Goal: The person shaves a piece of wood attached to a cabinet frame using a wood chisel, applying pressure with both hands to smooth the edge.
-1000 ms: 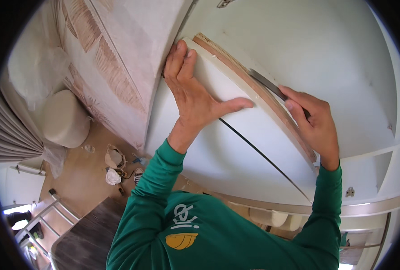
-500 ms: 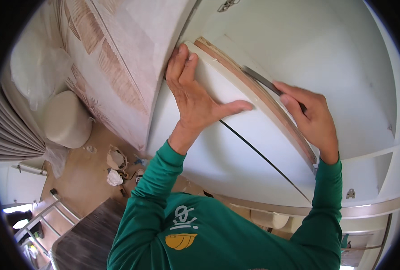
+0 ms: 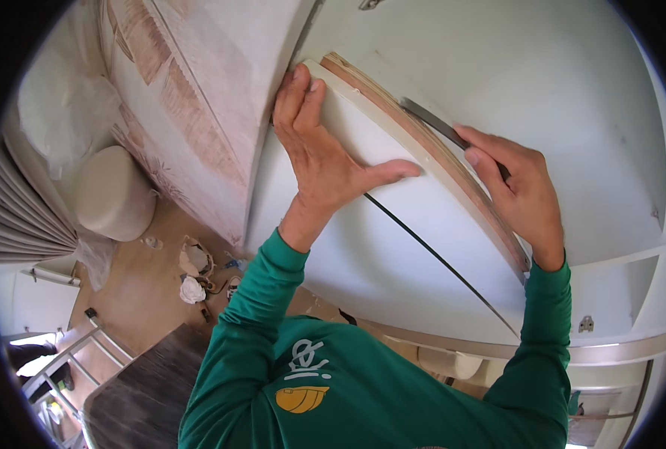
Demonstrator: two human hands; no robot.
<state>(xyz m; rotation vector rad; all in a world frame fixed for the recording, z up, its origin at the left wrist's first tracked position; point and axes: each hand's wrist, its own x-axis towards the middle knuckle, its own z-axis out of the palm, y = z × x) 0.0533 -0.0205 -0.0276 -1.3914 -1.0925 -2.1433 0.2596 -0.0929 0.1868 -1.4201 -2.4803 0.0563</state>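
Observation:
Flat against a white panel (image 3: 400, 254), my left hand (image 3: 321, 165) has its thumb spread and its fingers stretched up to the panel's top corner. Along the panel's upper edge runs a wooden strip (image 3: 378, 91) with layered, bare wood showing. My right hand (image 3: 524, 187) grips a dark, flat file (image 3: 432, 118) by one end, fingers wrapped round it. The file's far end lies at the strip's edge, slanting up and left. Whether its whole length touches the wood, I cannot tell. A dark narrow gap crosses the white surface below my left hand.
A white cabinet interior (image 3: 542, 97) with hinge plates (image 3: 587, 323) lies beyond the strip. Left stands a large patterned panel (image 3: 198, 97). Below are a beige pouf (image 3: 116, 193), crumpled paper (image 3: 192, 289), a metal ladder (image 3: 86, 367) and a dark tabletop (image 3: 149, 393).
The file and my right hand have shifted very slightly up and left along the strip. The view has moved a little. My left hand keeps its place on the panel.

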